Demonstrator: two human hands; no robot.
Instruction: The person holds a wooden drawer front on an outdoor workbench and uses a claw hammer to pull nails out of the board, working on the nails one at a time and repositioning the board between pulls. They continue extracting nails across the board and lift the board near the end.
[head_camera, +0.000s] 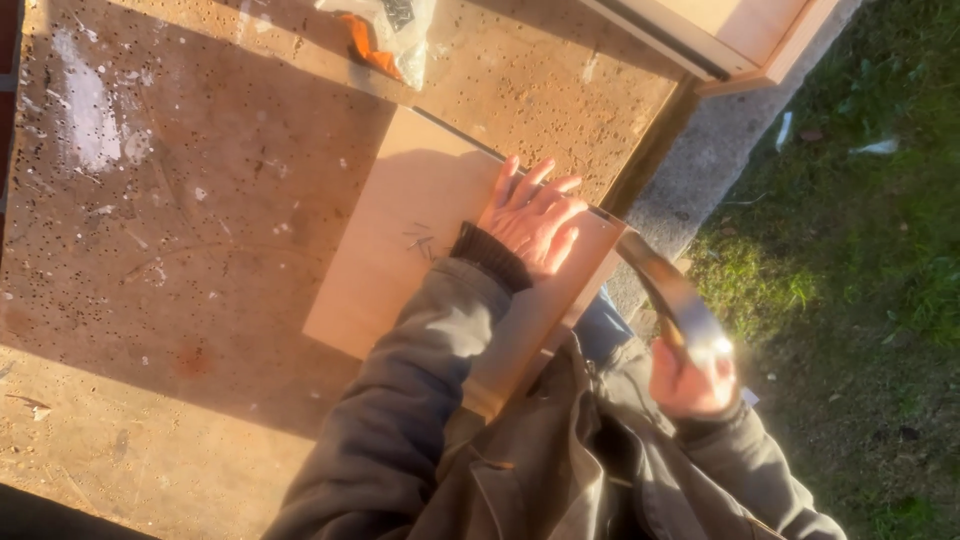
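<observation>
Outdoor setting, low warm sunlight from the right; long shadows fell across the brown, speckled, paint-splashed worktop (180, 200); a clear plastic bag with an orange item inside (385, 35) lay at its far edge; a pale wooden frame (740, 40) sat top right; a grey concrete strip (710, 160) ran alongside; green grass (860, 260) beyond, scattered with white scraps.

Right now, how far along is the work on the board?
Done: the board lies flat on the worktable. In hand: the left hand presses it down; the right hand grips a hand saw at its edge. Left: no cut shows in the board.
</observation>
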